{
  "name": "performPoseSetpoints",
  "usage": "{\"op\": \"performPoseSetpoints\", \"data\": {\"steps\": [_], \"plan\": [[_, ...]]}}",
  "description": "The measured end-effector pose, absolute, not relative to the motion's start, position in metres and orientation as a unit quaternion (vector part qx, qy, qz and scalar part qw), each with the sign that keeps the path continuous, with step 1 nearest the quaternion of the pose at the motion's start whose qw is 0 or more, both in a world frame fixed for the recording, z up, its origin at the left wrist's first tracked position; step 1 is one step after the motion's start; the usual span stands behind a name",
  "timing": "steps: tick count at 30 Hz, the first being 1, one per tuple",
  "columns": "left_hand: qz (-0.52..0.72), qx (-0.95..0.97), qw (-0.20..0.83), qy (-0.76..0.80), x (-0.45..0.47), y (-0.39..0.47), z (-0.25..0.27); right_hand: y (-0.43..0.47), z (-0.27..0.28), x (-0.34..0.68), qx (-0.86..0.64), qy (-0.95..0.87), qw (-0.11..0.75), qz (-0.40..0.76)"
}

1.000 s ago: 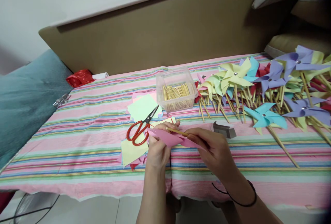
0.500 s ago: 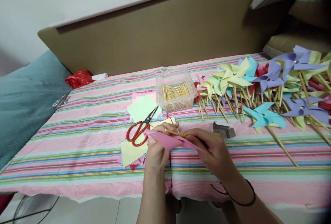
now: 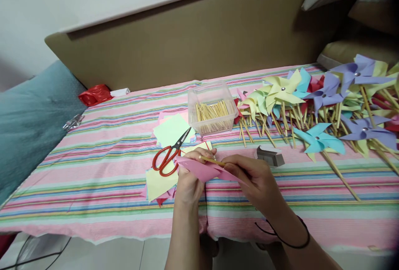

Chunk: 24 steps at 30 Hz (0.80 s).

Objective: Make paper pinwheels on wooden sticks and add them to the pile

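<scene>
A pink paper pinwheel (image 3: 204, 170) is held in front of me between both hands, its blades folded over. My left hand (image 3: 191, 178) is closed on the paper from the left, its fingers partly behind it. A thin wooden stick (image 3: 213, 161) lies across the upper side of the pinwheel, and my right hand (image 3: 254, 174) pinches its right end, close against the pink paper. Whether stick and paper are joined cannot be seen. Red-handled scissors (image 3: 167, 160) rest on coloured paper sheets (image 3: 160, 182) just left of my left hand.
A clear plastic box (image 3: 215, 126) with many wooden sticks stands behind my hands. Many finished pinwheels (image 3: 282, 91) are heaped at the right, a turquoise one (image 3: 319, 139) nearest. A small grey box (image 3: 269, 156) lies by my right hand. A red plastic bag (image 3: 95, 95) sits far left.
Almost nothing differs. My hands, the pink pinwheel and the stick keep nearly the same place, with only a very slight shift of my right wrist.
</scene>
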<state>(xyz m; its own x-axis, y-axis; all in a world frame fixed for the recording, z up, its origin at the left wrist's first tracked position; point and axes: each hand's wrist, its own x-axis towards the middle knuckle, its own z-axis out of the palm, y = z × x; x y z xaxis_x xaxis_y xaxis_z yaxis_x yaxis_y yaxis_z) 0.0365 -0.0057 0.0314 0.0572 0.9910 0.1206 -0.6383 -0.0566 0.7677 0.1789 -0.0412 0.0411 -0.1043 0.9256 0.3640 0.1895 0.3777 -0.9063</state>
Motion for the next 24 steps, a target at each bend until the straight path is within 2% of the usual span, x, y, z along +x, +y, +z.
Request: {"op": "performPoseSetpoints", "data": {"steps": [24], "plan": [[0.656, 0.339, 0.624, 0.254, 0.0397, -0.0086, 0.0266, -0.0399, 0.0423, 0.1765, -0.431, -0.665, 0.533, 0.295]]}}
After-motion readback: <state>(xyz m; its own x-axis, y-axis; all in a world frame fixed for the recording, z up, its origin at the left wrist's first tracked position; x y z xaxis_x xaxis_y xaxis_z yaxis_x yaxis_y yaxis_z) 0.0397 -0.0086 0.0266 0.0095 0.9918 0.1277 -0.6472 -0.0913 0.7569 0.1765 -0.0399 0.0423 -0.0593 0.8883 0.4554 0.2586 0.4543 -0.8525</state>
